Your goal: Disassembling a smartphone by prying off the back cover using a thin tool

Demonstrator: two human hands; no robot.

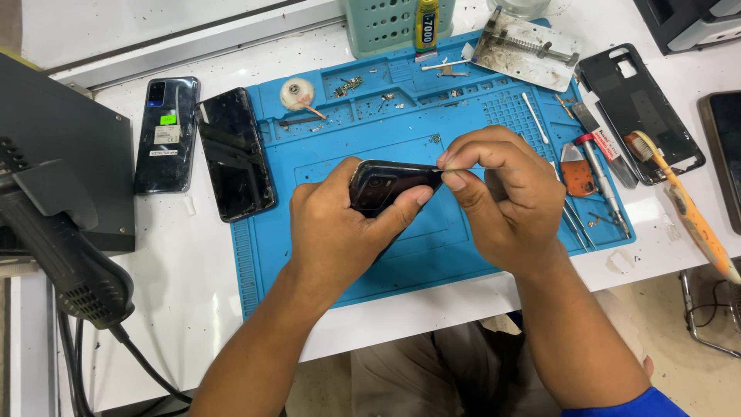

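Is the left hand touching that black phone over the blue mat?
Touching. The head view shows the left hand wrapped around the black phone, thumb pressed on its edge.

- Hands: two, left (340, 232) and right (505, 197)
- Phones: three, one held (386, 185), two lying (166, 133) (235, 153)
- Blue mat (309, 255): one
- Toothbrush (687, 205): one
- Back cover (639, 108): one
- Glue tube (426, 25): one

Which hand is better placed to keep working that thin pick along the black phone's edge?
Right. The right hand already pinches the thin pick at the edge of the black phone, while the left hand is wrapped around the phone, holding it above the blue mat.
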